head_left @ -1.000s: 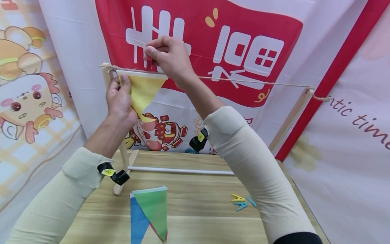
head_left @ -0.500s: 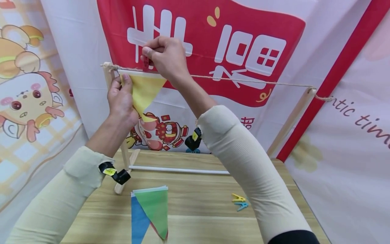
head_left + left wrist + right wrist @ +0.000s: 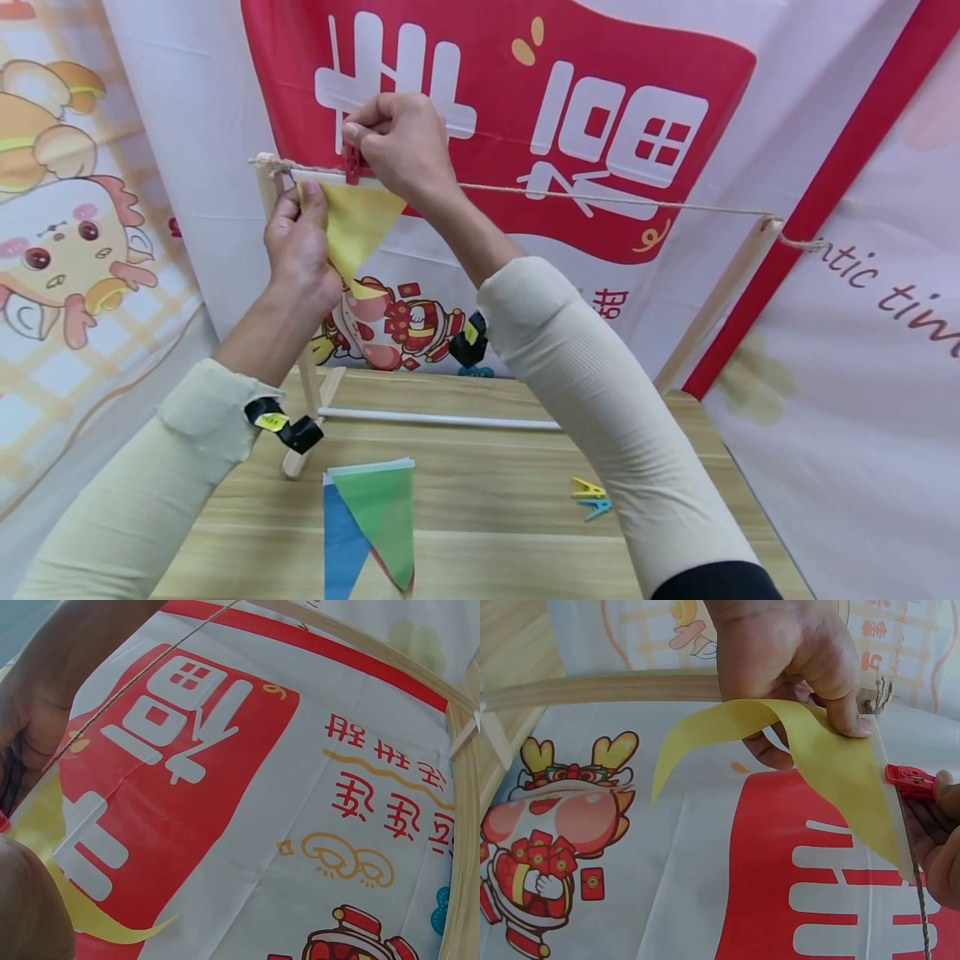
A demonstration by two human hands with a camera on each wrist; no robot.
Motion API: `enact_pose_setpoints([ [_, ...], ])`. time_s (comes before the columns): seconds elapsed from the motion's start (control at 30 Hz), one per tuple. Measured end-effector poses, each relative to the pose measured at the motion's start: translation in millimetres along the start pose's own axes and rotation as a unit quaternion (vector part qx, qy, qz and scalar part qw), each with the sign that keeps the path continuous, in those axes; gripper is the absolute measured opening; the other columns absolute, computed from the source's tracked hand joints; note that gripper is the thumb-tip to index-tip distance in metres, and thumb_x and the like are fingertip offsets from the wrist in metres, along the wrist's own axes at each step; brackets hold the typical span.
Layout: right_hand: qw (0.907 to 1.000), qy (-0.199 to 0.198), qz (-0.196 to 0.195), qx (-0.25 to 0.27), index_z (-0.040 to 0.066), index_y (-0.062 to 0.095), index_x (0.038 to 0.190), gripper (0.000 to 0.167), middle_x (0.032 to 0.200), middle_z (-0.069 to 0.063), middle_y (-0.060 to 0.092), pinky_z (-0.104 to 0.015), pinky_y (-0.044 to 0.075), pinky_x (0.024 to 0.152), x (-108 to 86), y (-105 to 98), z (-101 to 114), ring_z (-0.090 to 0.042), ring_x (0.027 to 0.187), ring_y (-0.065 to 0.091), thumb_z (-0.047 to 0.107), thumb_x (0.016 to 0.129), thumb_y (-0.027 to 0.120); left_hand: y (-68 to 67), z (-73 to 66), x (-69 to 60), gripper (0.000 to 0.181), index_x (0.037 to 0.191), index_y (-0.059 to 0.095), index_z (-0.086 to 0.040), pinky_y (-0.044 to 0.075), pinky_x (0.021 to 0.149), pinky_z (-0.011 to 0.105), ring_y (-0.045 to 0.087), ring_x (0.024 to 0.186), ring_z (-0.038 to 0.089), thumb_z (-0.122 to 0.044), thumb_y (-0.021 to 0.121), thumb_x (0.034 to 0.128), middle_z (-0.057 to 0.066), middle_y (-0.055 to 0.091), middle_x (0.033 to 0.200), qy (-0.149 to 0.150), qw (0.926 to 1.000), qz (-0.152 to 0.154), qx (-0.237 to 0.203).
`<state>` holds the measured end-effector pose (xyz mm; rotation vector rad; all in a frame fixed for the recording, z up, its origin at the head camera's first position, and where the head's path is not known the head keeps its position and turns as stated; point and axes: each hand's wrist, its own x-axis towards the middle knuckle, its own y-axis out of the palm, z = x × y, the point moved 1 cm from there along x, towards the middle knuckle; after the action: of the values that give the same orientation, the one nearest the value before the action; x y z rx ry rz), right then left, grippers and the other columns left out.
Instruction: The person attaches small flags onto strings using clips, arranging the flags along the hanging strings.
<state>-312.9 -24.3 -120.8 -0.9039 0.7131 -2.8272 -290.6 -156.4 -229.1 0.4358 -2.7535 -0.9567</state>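
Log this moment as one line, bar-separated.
left hand: pinches yellow pennant | right hand: holds red clip at pennant's white edge | table: green pennant, blue pennant, yellow clip, blue clip

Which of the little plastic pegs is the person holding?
The red peg: the right hand pinches it at the yellow pennant. The yellow peg and blue peg in view both lie on the table.

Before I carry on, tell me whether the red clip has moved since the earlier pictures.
Yes. In the head view, the red clip has moved left and slightly down, closer to the left post.
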Motion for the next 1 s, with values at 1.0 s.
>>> enact_pose_setpoints([
  [1.0, 0.995, -0.003, 0.085, -0.052, 0.01, 0.088, 0.12, 0.024, 0.106, -0.003, 0.083, -0.021, 0.062, 0.08, 6.5, -5.1, -0.1, -0.015, 0.085, 0.068, 0.028, 0.107, 0.08, 0.0, -3.5, 0.1, 0.04, 0.138, 0.077, -0.026, 0.052, 0.119, 0.03, 0.064, 0.138, 0.011, -0.041, 0.076, 0.1012, -0.007, 0.07, 0.146, -0.03, 0.999, 0.009, -0.033],
])
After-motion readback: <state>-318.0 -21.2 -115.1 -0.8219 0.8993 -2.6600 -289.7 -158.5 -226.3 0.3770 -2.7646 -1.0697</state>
